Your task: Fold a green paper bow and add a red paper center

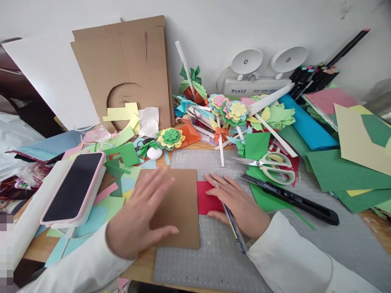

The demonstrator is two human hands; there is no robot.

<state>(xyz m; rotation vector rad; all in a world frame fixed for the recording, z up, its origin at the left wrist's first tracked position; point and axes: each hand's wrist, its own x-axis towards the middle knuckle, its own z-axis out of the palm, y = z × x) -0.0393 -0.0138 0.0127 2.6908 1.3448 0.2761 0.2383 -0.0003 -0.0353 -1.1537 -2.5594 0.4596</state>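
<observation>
My left hand, slightly blurred, is over the left part of a brown cardboard piece, fingers spread and thumb out. Whether it touches the cardboard I cannot tell. A pen is tucked between the fingers of my right hand, its tip pointing away from me. Those same fingers lie on a red sheet of paper, which meets the cardboard's right edge. Under both is a grey cutting mat. To the right of my right hand are a black utility knife and scissors with pale handles.
Large cardboard sheets lean on the wall. Paper flowers and rolled white sticks pile up at the back. On the left, a phone rests among paper scraps. Green and cream paper sheets are stacked at right, near black markers.
</observation>
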